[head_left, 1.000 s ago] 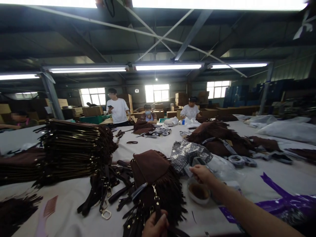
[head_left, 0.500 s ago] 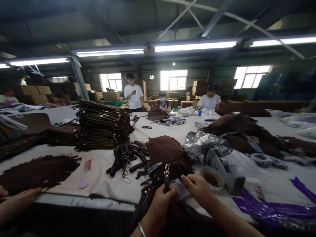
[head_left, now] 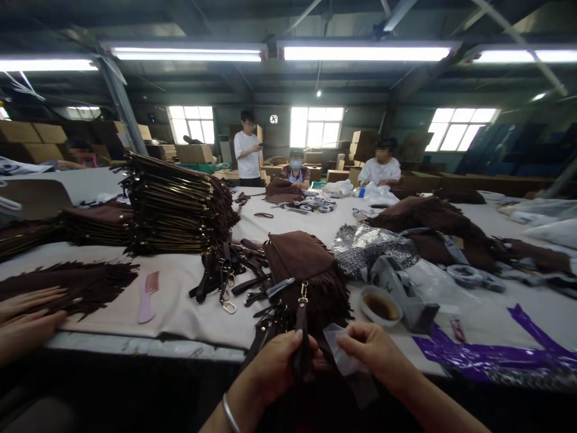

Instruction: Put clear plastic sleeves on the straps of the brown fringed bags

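My left hand (head_left: pixel 278 362) pinches a dark brown strap (head_left: pixel 302 317) below its gold clasp (head_left: pixel 303 293); my right hand (head_left: pixel 377 350), just apart, pinches a translucent plastic piece (head_left: pixel 343 353). I judge the strap light and pliable, best gripped along its band, the plastic limp and slippery, best taken by an edge. Just beyond, the fringed bag (head_left: pixel 301 255) lies on the table (head_left: pixel 180 319), probably soft.

head camera faces across table (head_left: pixel 178 316)
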{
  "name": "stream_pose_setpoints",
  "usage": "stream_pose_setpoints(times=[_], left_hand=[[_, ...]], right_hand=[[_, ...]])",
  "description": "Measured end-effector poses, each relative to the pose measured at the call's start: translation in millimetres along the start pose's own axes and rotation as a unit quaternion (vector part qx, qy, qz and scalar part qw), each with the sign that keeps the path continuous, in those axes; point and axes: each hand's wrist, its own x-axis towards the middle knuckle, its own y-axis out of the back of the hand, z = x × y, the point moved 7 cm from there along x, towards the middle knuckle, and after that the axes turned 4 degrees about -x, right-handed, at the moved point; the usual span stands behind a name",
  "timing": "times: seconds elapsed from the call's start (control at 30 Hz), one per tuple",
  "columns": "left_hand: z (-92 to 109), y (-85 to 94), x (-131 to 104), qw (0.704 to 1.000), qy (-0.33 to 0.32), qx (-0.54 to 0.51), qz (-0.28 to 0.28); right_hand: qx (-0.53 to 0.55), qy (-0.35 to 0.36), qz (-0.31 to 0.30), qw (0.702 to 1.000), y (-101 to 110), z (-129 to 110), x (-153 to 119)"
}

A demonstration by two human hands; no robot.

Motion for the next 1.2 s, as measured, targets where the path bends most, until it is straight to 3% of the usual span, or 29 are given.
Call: stream_pose_setpoints(times=[0.1,0.23,0.3,0.5,0.57,0.63,0.73,0.9,1.07,1.2], left_hand=[[19,-1.6,-5,1.0,-0.019,-0.019,-0.009],[34,-9.4,3,0.998,-0.054,0.001,0.016],[27,-10.2,8,0.997,-0.063,-0.003,0.052],[-18,5.0,4,0.978,-0.095,0.064,0.175],[-26,6.5,1,0.981,-0.086,0.074,0.157],[-28,3.2,-1,0.992,-0.054,0.058,0.103],[-18,-2.8,-4,0.998,-0.025,0.033,0.047],[0,-10.8,-1,0.99,-0.061,0.093,0.085],[-4,-18.3,3,0.979,-0.09,0.129,0.127],[-8,-13.2,3,0.972,-0.101,0.153,0.148]], right_hand=[[0.03,-0.031,-0.024,0.999,-1,6,-19],[0.041,-0.04,-0.083,0.995,-24,12,-40],[0.052,-0.056,-0.092,0.993,-37,19,-48],[0.116,-0.097,-0.088,0.985,-59,47,-60],[0.13,-0.108,-0.097,0.981,-61,54,-63],[0.142,-0.117,-0.105,0.977,-61,58,-65],[0.137,-0.127,-0.089,0.978,-59,64,-64],[0.109,-0.15,-0.059,0.981,-59,75,-60],[0.099,-0.129,-0.049,0.985,-57,69,-56],[0.115,-0.128,-0.037,0.984,-55,68,-53]])
